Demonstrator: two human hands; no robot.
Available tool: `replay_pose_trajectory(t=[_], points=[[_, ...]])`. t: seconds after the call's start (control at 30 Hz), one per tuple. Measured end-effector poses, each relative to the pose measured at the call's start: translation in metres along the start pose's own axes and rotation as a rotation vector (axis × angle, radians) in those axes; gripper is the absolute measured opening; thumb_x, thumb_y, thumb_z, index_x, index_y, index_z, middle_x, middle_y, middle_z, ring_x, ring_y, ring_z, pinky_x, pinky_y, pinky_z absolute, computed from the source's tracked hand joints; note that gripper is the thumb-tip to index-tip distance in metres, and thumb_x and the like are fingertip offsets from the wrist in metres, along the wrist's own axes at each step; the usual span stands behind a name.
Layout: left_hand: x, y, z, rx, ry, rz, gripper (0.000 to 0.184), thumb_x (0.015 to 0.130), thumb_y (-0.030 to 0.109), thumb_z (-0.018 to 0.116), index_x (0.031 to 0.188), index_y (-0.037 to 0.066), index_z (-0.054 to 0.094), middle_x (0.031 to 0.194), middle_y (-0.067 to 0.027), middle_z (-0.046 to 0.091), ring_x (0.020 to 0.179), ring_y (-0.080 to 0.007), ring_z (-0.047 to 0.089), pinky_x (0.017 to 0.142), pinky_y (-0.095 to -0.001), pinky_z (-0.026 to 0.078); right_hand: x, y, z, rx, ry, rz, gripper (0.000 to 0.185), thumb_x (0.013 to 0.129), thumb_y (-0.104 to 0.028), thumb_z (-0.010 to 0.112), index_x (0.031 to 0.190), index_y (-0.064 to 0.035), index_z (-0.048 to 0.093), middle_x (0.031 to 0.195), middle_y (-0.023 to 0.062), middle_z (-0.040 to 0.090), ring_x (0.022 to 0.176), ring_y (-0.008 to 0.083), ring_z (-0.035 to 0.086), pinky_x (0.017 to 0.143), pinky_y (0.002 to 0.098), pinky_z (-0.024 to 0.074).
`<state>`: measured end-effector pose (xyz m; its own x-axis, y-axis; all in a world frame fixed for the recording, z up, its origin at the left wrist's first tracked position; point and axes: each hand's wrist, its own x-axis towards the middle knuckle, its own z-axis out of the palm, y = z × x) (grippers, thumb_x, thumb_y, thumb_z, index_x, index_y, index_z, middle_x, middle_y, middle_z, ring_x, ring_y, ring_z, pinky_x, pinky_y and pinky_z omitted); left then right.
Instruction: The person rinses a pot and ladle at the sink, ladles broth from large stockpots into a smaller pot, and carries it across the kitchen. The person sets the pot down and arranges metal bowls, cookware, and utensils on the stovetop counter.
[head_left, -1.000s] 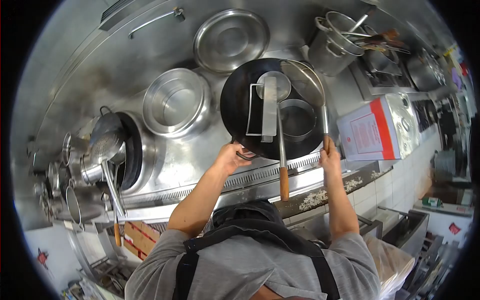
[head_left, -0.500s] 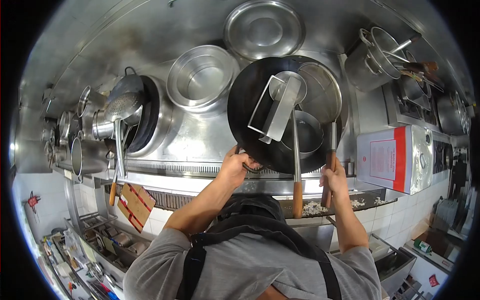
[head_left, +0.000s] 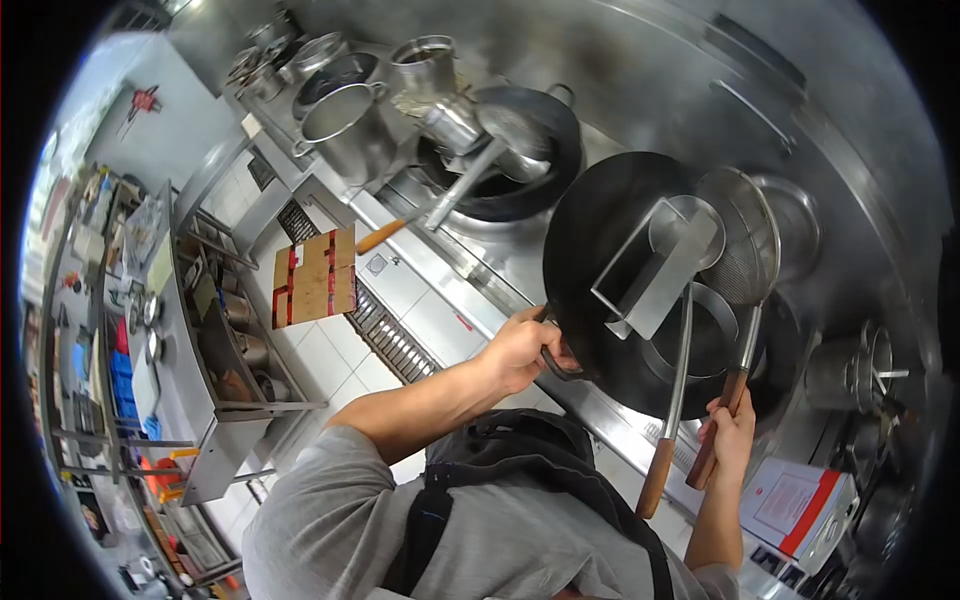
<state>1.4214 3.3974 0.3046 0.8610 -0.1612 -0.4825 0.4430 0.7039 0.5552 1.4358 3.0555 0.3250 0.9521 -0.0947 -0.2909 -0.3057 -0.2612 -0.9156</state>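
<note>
My left hand (head_left: 525, 350) is closed around the loop handle of a large black wok (head_left: 585, 240). At the wok's right side, my right hand (head_left: 730, 430) grips the wooden handle of a mesh strainer (head_left: 745, 240); whether it also holds the wok's rim I cannot make out. Inside the wok lie a metal piece with a wire frame (head_left: 665, 275), a ladle (head_left: 680, 370) whose wooden handle sticks out over the near rim, and a round metal ring (head_left: 715, 310). The wok is tilted.
Another wok with a perforated skimmer (head_left: 515, 130) stands farther left, beside a tall steel pot (head_left: 350, 135). A cardboard piece (head_left: 315, 280) is at the counter's outer side. A square tin (head_left: 795, 505) sits at lower right, and a shelf unit (head_left: 190, 370) stands far left.
The view has swung left, bringing the shelves and floor into sight. My hands still hold the wok and strainer handle, and the wok now hides most of the round lid and steel basin.
</note>
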Motion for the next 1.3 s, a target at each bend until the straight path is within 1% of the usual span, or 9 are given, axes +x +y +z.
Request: replay_pose_trajectory(t=[0.13, 0.2, 0.3, 0.5, 1.03, 1.1, 1.17, 1.2, 1.3], points=[[-0.077, 0.075, -0.064, -0.009, 0.008, 0.126, 0.064, 0.06, -0.013, 0.043, 0.124, -0.009, 0.041, 0.104, -0.0212, 0.059, 0.091, -0.034, 0.062, 0.085, -0.0441, 0.054, -0.022, -0.06, 0.091, -0.071, -0.103, -0.106, 0.04, 0.074, 0.0, 0.047, 0.114, 0.0002, 0.051, 0.082, 0.0084, 0.058, 0.046, 0.015, 0.054, 0.041, 0.028, 0.0443], [-0.118, 0.117, -0.098, -0.089, 0.039, 0.236, 0.045, 0.064, -0.012, 0.045, 0.109, -0.01, 0.051, 0.087, -0.0174, 0.062, 0.075, -0.029, 0.065, 0.073, -0.0391, 0.058, -0.035, -0.087, 0.15, -0.068, -0.147, -0.152, 0.04, 0.074, 0.0, 0.047, 0.114, 0.0004, 0.052, 0.082, 0.0087, 0.058, 0.045, 0.0152, 0.054, 0.041, 0.0278, 0.0445], [-0.174, 0.17, -0.165, -0.065, 0.043, 0.402, 0.041, 0.064, -0.012, 0.045, 0.105, -0.009, 0.053, 0.087, -0.0186, 0.062, 0.073, -0.029, 0.065, 0.072, -0.0393, 0.058, -0.052, -0.127, 0.243, -0.062, -0.254, -0.232, 0.039, 0.073, 0.0, 0.047, 0.112, 0.0013, 0.052, 0.083, 0.0099, 0.06, 0.045, 0.0158, 0.056, 0.039, 0.0278, 0.0456], [-0.286, 0.269, -0.256, -0.202, 0.247, 0.574, 0.044, 0.063, -0.012, 0.045, 0.107, -0.011, 0.051, 0.096, -0.0212, 0.061, 0.084, -0.0351, 0.065, 0.077, -0.0443, 0.059, -0.056, -0.207, 0.427, -0.046, -0.577, -0.275, 0.041, 0.074, 0.0, 0.051, 0.115, 0.0038, 0.053, 0.096, 0.0129, 0.062, 0.049, 0.0193, 0.061, 0.037, 0.028, 0.0468], [-0.429, 0.395, -0.545, -0.404, 0.949, 1.025, 0.036, 0.06, -0.01, 0.042, 0.094, -0.009, 0.052, 0.086, -0.0177, 0.058, 0.078, -0.0335, 0.062, 0.077, -0.0507, 0.058, -0.089, -0.254, 0.986, -0.162, -1.422, -0.338, 0.059, 0.074, 0.0, 0.052, 0.133, -0.0043, 0.049, 0.096, 0.0099, 0.06, 0.052, 0.0162, 0.06, 0.041, 0.0288, 0.0467], [-0.434, 0.423, -0.568, -0.432, 1.059, 1.013, 0.055, 0.059, -0.009, 0.04, 0.113, -0.013, 0.048, 0.11, -0.0268, 0.057, 0.101, -0.0444, 0.059, 0.087, -0.0575, 0.052, -0.098, -0.254, 1.046, -0.241, -1.453, -0.316, 0.061, 0.074, -0.001, 0.052, 0.135, -0.0068, 0.048, 0.095, 0.0089, 0.061, 0.053, 0.0154, 0.06, 0.044, 0.0286, 0.0477], [-0.445, 0.44, -0.601, -0.434, 1.144, 1.002, 0.054, 0.059, -0.009, 0.041, 0.112, -0.012, 0.048, 0.11, -0.0267, 0.057, 0.102, -0.0445, 0.059, 0.088, -0.0584, 0.051, -0.108, -0.255, 1.108, -0.257, -1.521, -0.386, 0.062, 0.074, -0.001, 0.053, 0.136, -0.0082, 0.049, 0.093, 0.0079, 0.062, 0.055, 0.0152, 0.061, 0.048, 0.0294, 0.049], [-0.443, 0.466, -0.597, -0.537, 1.193, 1.035, 0.034, 0.058, -0.012, 0.042, 0.091, -0.009, 0.052, 0.082, -0.0149, 0.055, 0.077, -0.0316, 0.061, 0.077, -0.051, 0.058, -0.113, -0.255, 1.135, -0.308, -1.541, -0.388, 0.062, 0.073, -0.003, 0.055, 0.135, -0.0086, 0.049, 0.094, 0.0088, 0.063, 0.057, 0.0168, 0.062, 0.054, 0.0308, 0.051], [-0.457, 0.494, -0.633, -0.563, 1.245, 1.013, 0.032, 0.058, -0.011, 0.043, 0.089, -0.008, 0.052, 0.081, -0.0136, 0.054, 0.074, -0.0305, 0.06, 0.075, -0.0493, 0.058, -0.132, -0.243, 1.2, -0.258, -1.593, -0.478, 0.065, 0.073, 0.001, 0.053, 0.137, -0.0092, 0.047, 0.096, 0.0057, 0.061, 0.054, 0.0142, 0.06, 0.046, 0.0286, 0.0487]])
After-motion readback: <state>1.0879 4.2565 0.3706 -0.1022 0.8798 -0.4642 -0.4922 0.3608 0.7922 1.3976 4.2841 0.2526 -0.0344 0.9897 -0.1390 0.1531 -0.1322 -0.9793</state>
